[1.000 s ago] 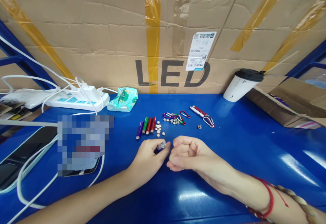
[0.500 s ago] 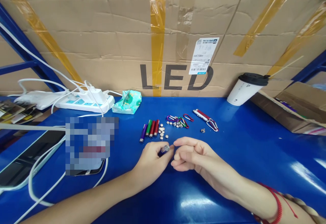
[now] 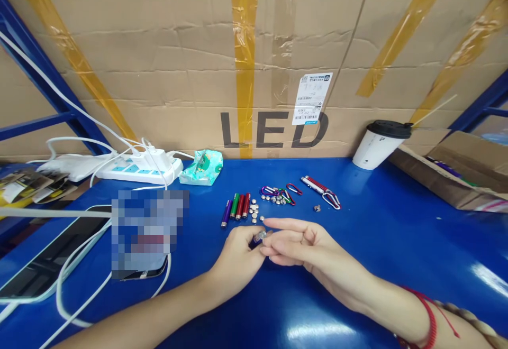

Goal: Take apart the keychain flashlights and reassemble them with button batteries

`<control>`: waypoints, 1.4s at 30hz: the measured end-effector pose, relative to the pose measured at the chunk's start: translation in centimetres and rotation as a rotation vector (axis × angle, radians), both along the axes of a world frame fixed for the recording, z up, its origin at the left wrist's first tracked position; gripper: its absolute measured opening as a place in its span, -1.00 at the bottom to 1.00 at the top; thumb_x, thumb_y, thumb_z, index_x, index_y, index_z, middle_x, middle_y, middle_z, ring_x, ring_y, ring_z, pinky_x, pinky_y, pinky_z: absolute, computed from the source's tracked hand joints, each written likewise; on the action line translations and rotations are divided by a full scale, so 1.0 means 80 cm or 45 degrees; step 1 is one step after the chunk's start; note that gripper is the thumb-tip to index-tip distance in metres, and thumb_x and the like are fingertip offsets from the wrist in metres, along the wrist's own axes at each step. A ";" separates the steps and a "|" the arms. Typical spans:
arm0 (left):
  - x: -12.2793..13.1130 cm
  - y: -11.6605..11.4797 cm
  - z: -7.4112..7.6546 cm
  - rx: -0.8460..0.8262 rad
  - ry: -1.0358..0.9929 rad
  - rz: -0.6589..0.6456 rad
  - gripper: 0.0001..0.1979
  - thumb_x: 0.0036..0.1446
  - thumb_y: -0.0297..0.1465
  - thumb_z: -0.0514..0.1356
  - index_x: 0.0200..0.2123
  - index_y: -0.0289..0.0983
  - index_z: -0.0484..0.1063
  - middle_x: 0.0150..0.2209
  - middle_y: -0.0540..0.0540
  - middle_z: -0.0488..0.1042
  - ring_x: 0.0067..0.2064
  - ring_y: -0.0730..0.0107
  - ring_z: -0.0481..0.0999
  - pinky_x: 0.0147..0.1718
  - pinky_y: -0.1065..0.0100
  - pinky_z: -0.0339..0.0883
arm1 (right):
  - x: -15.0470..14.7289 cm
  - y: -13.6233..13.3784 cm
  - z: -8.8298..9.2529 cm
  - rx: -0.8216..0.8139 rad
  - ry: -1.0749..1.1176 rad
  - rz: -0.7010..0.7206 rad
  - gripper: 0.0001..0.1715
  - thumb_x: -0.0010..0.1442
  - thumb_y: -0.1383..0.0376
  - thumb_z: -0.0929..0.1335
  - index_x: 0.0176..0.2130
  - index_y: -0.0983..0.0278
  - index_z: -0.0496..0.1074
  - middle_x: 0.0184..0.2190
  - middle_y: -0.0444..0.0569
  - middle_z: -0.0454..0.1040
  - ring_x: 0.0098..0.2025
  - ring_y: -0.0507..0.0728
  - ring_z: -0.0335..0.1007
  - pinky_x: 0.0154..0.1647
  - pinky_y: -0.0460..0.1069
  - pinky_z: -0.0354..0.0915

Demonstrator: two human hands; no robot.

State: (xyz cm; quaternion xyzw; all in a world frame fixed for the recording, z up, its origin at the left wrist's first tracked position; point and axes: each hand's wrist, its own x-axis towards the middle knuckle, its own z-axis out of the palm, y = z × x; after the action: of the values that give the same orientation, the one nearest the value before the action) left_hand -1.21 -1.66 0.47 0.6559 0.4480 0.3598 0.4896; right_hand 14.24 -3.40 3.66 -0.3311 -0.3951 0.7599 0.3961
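My left hand (image 3: pixel 237 251) is closed around a small flashlight barrel (image 3: pixel 259 236), with its silvery end poking out between thumb and forefinger. Most of the barrel is hidden in the fist. At that end sit the fingertips of my right hand (image 3: pixel 304 243), thumb and fingers closed together and the forefinger stretched above them. Whatever they pinch, if anything, is hidden. Just beyond the hands are button cells (image 3: pixel 254 208). Purple (image 3: pixel 226 213), green (image 3: pixel 234 206) and two red flashlight barrels (image 3: pixel 243 206) lie side by side left of the cells.
Small carabiners (image 3: pixel 270 191) and a red and silver pair of keychain lights (image 3: pixel 317 186) lie farther back. Left are a power strip (image 3: pixel 138 172), cables, a phone (image 3: pixel 55 251) and a tissue pack (image 3: pixel 202 167). A lidded cup (image 3: pixel 375 148) and open carton (image 3: pixel 444 180) stand right.
My right hand has moved slightly left, bringing its fingertips to the barrel's end. My left hand keeps its grip. The camera view has tipped up a little.
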 end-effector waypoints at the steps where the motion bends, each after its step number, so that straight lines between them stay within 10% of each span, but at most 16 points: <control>1: 0.000 0.000 0.000 0.004 0.005 0.007 -0.68 -0.11 -0.25 0.06 -0.70 -0.25 0.00 -0.65 0.09 -0.03 -0.54 0.52 -0.04 -0.57 0.42 -0.16 | 0.000 0.000 0.000 0.005 0.000 -0.003 -0.54 -0.02 0.34 0.51 -0.09 0.36 0.45 -0.35 0.00 0.55 -0.27 0.06 0.50 -0.22 -0.15 0.41; 22: 0.015 -0.023 0.005 -0.169 -0.294 0.099 -0.49 0.00 -0.08 0.16 -0.72 -0.26 0.01 -0.73 0.14 -0.06 -0.65 0.61 -0.07 -0.65 0.46 -0.18 | -0.004 -0.003 0.012 -0.013 -0.296 -0.135 -0.44 -0.19 0.20 0.55 -0.16 0.29 0.48 -0.47 -0.11 0.47 -0.36 0.05 0.44 -0.37 -0.15 0.37; 30: 0.013 -0.009 -0.009 -0.359 -0.529 0.155 -0.37 -0.31 0.18 0.22 -0.66 -0.27 0.11 -0.77 0.17 -0.01 -0.70 0.67 -0.06 -0.69 0.48 -0.20 | -0.007 0.000 0.013 0.045 -0.285 -0.006 -0.57 -0.12 0.23 0.49 -0.19 0.26 0.48 -0.50 -0.13 0.46 -0.38 0.06 0.47 -0.70 -0.26 0.26; 36: 0.012 -0.005 -0.006 -0.464 -0.568 0.162 -0.35 -0.42 0.18 0.26 -0.64 -0.27 0.12 -0.79 0.18 0.03 -0.74 0.69 -0.06 -0.70 0.49 -0.21 | -0.012 0.003 0.001 0.094 -0.194 -0.008 -0.52 -0.19 0.20 0.53 -0.23 0.30 0.48 -0.57 -0.15 0.46 -0.39 0.06 0.48 -0.23 -0.11 0.40; 42: 0.014 -0.009 0.001 -0.480 -0.535 0.282 -0.37 -0.44 0.13 0.31 -0.63 -0.27 0.14 -0.79 0.16 0.07 -0.73 0.64 0.05 -0.68 0.50 -0.11 | -0.009 0.012 -0.016 0.132 -0.213 -0.002 -0.56 -0.20 0.28 0.53 -0.27 0.30 0.44 -0.62 -0.20 0.42 -0.41 0.03 0.46 -0.40 -0.20 0.35</control>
State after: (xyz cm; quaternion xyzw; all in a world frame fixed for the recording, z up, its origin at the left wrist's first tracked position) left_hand -0.07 -2.39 0.53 0.4119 0.4644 0.4493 0.6425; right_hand 13.51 -2.41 2.38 -0.3728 -0.4653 0.7077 0.3790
